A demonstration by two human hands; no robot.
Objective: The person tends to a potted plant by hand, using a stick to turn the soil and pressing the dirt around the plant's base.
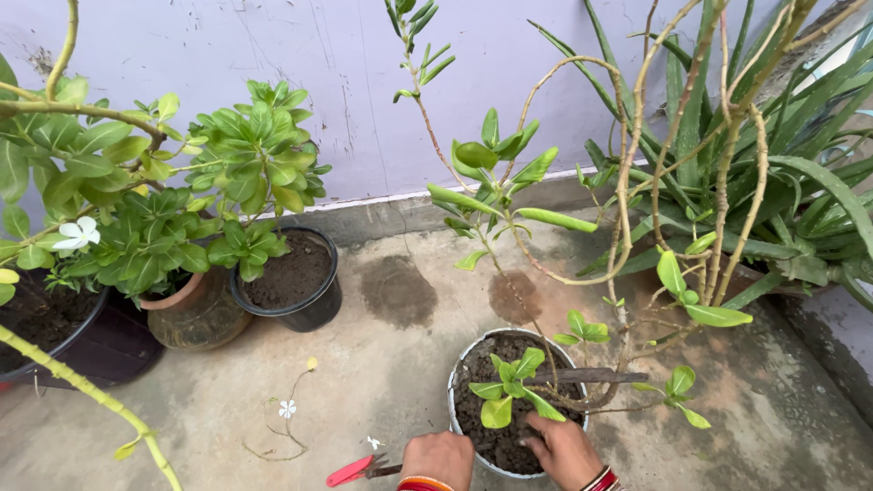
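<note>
White pot (457,382), soil-filled, on the concrete floor, both hands at its near rim. Left hand (440,457) curled over the rim, fingers bent down on the edge; steadying it, likely. Right hand (561,449) just right of it, fingers pressed into the soil (509,441); grip loose, nothing held. Small leafy plant (511,389) rooted just beyond the fingers. Red-handled pruners (356,470) lie on the floor just left of the left hand. Black pot (314,305) and terracotta pot (191,314) well beyond, to the left.

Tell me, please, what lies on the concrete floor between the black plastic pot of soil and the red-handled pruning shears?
In the head view, a fallen white flower on a thin stem lies there.
</note>
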